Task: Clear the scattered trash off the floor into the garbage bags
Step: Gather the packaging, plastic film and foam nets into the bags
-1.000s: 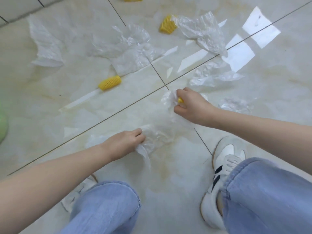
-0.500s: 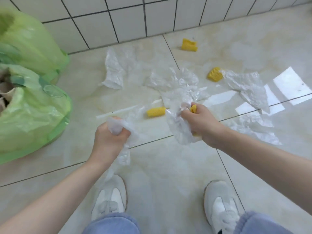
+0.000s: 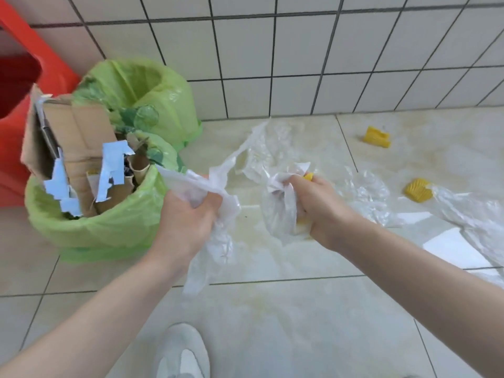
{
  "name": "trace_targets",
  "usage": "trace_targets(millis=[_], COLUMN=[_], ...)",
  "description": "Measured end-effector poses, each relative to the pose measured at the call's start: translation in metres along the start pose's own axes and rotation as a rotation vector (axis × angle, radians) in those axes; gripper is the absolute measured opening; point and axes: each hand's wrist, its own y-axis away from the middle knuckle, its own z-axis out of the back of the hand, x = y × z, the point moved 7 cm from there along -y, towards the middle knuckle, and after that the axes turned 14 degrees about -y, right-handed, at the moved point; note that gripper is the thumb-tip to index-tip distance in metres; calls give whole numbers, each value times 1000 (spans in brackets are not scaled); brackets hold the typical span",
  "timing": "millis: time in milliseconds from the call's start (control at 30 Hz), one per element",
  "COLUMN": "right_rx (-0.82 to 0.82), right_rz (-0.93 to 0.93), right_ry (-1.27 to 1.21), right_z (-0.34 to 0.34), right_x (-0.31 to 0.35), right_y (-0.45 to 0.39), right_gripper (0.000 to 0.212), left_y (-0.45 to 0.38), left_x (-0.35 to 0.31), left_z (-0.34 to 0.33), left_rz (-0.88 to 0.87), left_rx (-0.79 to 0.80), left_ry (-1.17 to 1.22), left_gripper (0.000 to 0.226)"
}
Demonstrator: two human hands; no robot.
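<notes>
Clutching a crumpled sheet of clear plastic wrap (image 3: 215,214), the left hand (image 3: 188,222) is curling its fingers tight around it, and the loose end is hanging down toward the floor (image 3: 272,323). The right hand (image 3: 319,211) is gripping another wad of clear plastic (image 3: 281,211) together with a yellow foam net (image 3: 308,176) that is peeking out above and below the fist. Both hands are hovering just right of the nearer green garbage bag (image 3: 103,233), which is holding cardboard and torn paper; a second green bag (image 3: 152,99) is standing behind it against the tiled wall. More clear plastic (image 3: 365,195) and two yellow foam pieces (image 3: 377,136) (image 3: 417,190) are lying scattered on the floor to the right.
</notes>
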Motion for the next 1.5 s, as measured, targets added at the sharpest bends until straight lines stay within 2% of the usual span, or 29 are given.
trace_targets(millis=[100,267,400,500,600,700,933,1033,1267,1500], right_rx=[7,24,-11,-25,-25,-27,14,34,51,24], right_rz=[-39,-14,-36,-45,-11,14,37,32,41,58], right_ry=[17,15,36,-9,13,56,69,85,42,-34], right_z=[-19,-51,-77,-105,-136,-163,-209,-221,-221,-224], right_x=[-2,17,37,60,89,108,116,111,124,141], right_y=[-14,-36,-54,-64,-70,-75,-103,-119,-151,-183], right_gripper=[11,8,18,19,5,18,16,6,14,18], left_y=[-13,-44,-85,-115,-141,-159,-192,-206,-243,-301], left_x=[1,-12,-35,-42,-39,-38,-45,-45,-58,-72], left_z=[16,51,81,105,127,149,169,170,163,182], left_rz=[13,55,40,99,180,235,238,249,235,222], left_rx=[-16,-144,-157,-191,-201,-206,-141,-137,-86,-176], left_ry=[14,52,44,12,-14,-25,-30,-37,-42,-42], left_gripper=[18,23,21,16,12,16,18,17,18,16])
